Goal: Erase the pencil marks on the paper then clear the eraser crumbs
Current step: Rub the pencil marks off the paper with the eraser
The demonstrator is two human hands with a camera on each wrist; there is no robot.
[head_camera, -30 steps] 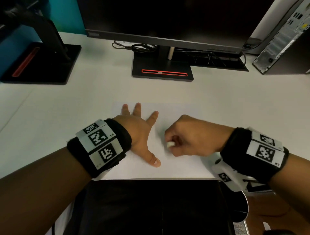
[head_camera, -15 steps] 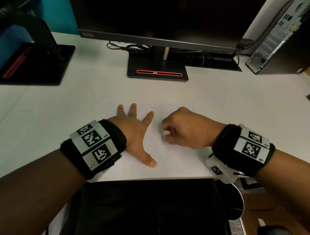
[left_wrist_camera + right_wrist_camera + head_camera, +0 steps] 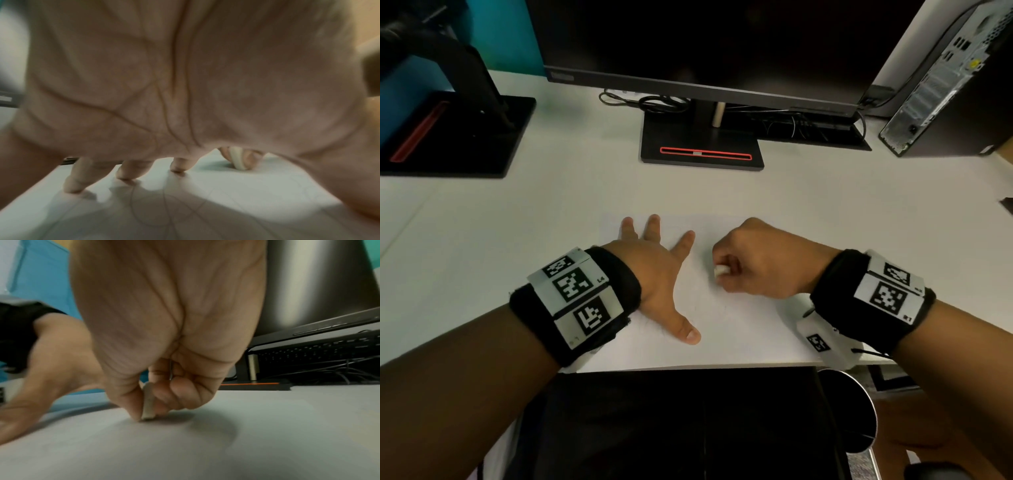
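A white sheet of paper [image 3: 739, 329] lies on the white desk near its front edge. Faint pencil lines [image 3: 164, 211] cross it under my left palm. My left hand [image 3: 657, 274] lies flat on the sheet with fingers spread, and its fingertips [image 3: 125, 173] press the paper down. My right hand [image 3: 763, 263] is curled and pinches a small white eraser [image 3: 720, 270] between thumb and fingers. The eraser [image 3: 148, 404] stands with its lower end on the paper, just right of the left hand. I see no crumbs.
A monitor on a black stand [image 3: 702, 144] with a red stripe is at the back, cables [image 3: 654, 101] beside it. A second black stand [image 3: 455, 133] sits far left, a computer tower [image 3: 945, 78] far right. A black chair [image 3: 674, 425] lies below the desk edge.
My right hand has moved the eraser away from me across the paper, from near the left thumb to beside the left forefinger. The left hand has stayed pressed flat.
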